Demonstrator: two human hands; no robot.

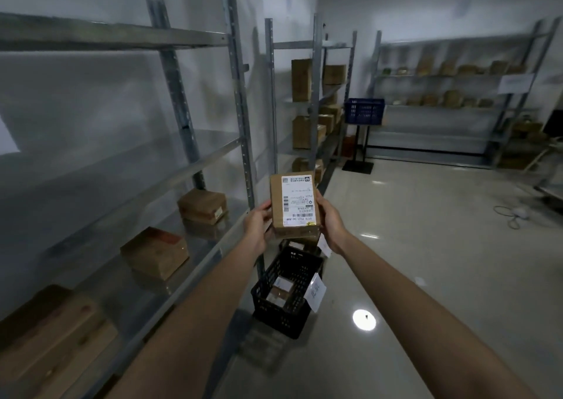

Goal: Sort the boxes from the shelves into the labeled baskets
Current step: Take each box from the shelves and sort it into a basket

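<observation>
A small brown cardboard box (294, 203) with a white shipping label is held up in front of me. My left hand (257, 226) grips its left side and my right hand (330, 222) grips its right side. Below the box, on the floor beside the shelf post, stands a black plastic basket (286, 295) with a white paper label (316, 292) and some parcels inside. A second black basket (300, 244) with its own label sits just behind it, partly hidden by the box and my hands.
A metal shelf unit (189, 167) on the left carries three brown boxes (154, 257). More shelves with boxes (301, 78) line the far wall. A blue crate (364, 110) sits on a black stand. Cables (515, 214) lie on the glossy floor at right.
</observation>
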